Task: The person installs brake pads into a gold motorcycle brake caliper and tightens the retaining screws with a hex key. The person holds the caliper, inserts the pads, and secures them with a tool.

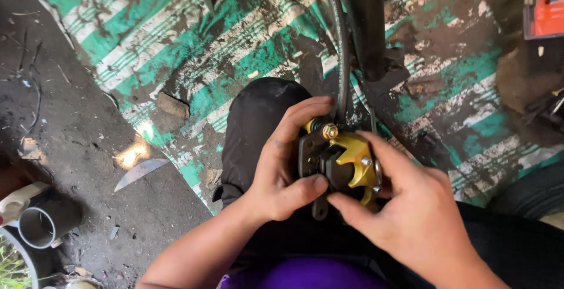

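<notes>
A: What do the person's hands hold, there in the lower middle of the frame?

B: A brake caliper [339,163], gold with a black body. The left hand [281,171] wraps it from the left, fingers curled over the top and the thumb pressed under the black part. The right hand [411,207] comes in from the lower right, its fingertips closed on the gold side and the lower edge. Both hands grip it firmly.

A: Is anything attached to it?

B: A black brake hose [342,48] runs up from a brass-coloured bolt [330,130] at the caliper's top toward the upper middle of the frame, beside a dark fork leg [367,24].

A: And where does the caliper sit?

B: Held above the person's knee, which is clad in black trousers [258,118], just left of centre.

A: What lies around?

B: A dirty green-and-white striped mat [176,30] covers the upper half. On the bare dark ground at the left lie a curved blade-like piece of metal [140,172] and, near the lower left corner, a grey pipe end [44,223]. An orange tool case [543,4] shows in the upper right corner, well apart from the hands.
</notes>
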